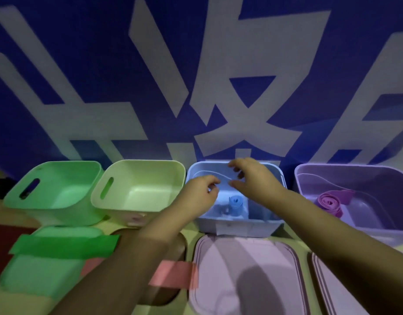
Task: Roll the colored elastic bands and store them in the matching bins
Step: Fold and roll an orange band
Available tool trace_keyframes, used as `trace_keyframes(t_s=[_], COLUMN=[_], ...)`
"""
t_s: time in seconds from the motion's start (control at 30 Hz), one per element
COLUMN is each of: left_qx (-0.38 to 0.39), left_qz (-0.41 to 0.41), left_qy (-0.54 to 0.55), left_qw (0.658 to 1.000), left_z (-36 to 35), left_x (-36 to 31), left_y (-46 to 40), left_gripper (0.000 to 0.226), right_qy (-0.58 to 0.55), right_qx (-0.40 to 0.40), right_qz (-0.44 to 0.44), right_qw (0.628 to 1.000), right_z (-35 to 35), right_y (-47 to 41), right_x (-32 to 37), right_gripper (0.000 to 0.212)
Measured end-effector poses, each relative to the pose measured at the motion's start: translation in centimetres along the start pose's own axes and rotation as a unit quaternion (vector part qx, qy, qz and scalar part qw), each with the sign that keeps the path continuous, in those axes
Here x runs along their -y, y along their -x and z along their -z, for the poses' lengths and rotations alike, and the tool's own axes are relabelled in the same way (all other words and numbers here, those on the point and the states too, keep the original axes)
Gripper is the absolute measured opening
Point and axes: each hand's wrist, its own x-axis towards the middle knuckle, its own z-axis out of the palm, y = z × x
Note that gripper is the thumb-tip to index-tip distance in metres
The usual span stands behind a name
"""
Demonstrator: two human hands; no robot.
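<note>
Both my hands, left (pixel 201 189) and right (pixel 252 178), hover empty-fingered over the blue bin (pixel 273 221) mid-frame, its soft, springy blue roll (pixel 235 202) best pinched around its sides.

Four open bins are standing in a row across the middle of the frame: a green bin (pixel 53 187) at far left, a pale yellow-green bin (pixel 139 186) beside it, a blue bin (pixel 237 223) at centre, and a purple bin (pixel 355 196) at far right. A rolled blue band (pixel 235 204) is standing on end inside the blue bin. A coiled purple band (pixel 330 202) is lying in the purple bin, its tail trailing loose. A flat green band (pixel 64 245) is lying at lower left, and a flat pink band (pixel 173 275) is lying at lower centre.
</note>
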Motion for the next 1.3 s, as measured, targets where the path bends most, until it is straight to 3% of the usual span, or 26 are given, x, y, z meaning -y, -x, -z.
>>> trace_keyframes(t_s=[0.07,0.17,0.3,0.4,0.47,0.53,0.67,0.83,1.0,1.1,1.2,1.3], left_qx=[-0.074,-0.133,-0.087,-0.038,-0.017,-0.021,-0.060,-0.108,-0.106,-0.131,-0.163,-0.218], left_qz=[-0.015,-0.002,0.043,0.061,0.069,0.060,0.059,0.079,0.057,0.060,0.013,-0.028], left_qy=[0.103,0.124,-0.001,-0.101,-0.135,-0.136,-0.117,-0.112,-0.198,-0.133,-0.074,-0.041], left_qw=[0.992,0.983,0.995,0.992,0.988,0.989,0.990,0.985,0.973,0.981,0.984,0.975], left_z=[1.5,1.9,-1.8,-4.8,-6.2,-7.2,-7.6,-4.8,0.1,2.6,3.6,3.2], left_x=[0.5,2.5,7.3,11.2,12.8,13.8,14.2,14.3,13.7,11.9,10.0,7.9], left_y=[3.5,8.6,13.1,14.7,15.2,15.4,15.6,15.3,15.7,16.6,17.6,18.4], left_gripper=[0.022,0.021,0.022,0.034,0.037,0.034,0.036,0.056,0.020,0.014,0.016,0.004], right_qy=[-0.087,-0.143,-0.192,-0.198,-0.209,-0.213,-0.144,-0.240,-0.293,-0.343,-0.403,-0.455], right_qx=[-0.060,0.005,0.131,0.115,0.108,0.110,0.101,0.029,0.015,-0.013,-0.055,-0.093], right_qz=[0.024,-0.025,-0.169,-0.220,-0.220,-0.210,-0.178,-0.061,0.020,0.028,0.041,0.059], right_qw=[0.994,0.989,0.958,0.948,0.947,0.948,0.968,0.968,0.956,0.939,0.913,0.884], right_z=[0.1,-4.2,-13.0,-16.8,-17.8,-18.6,-19.8,-17.0,-14.8,-13.6,-12.0,-10.0], right_y=[3.5,7.9,11.1,11.4,10.9,10.5,10.2,11.5,12.7,12.7,12.1,11.9], right_x=[2.8,4.8,4.0,3.8,4.1,4.5,5.1,7.5,8.9,9.4,9.6,9.2], right_gripper=[0.030,0.022,0.034,0.048,0.043,0.028,0.018,0.007,0.012,0.008,0.009,0.008])
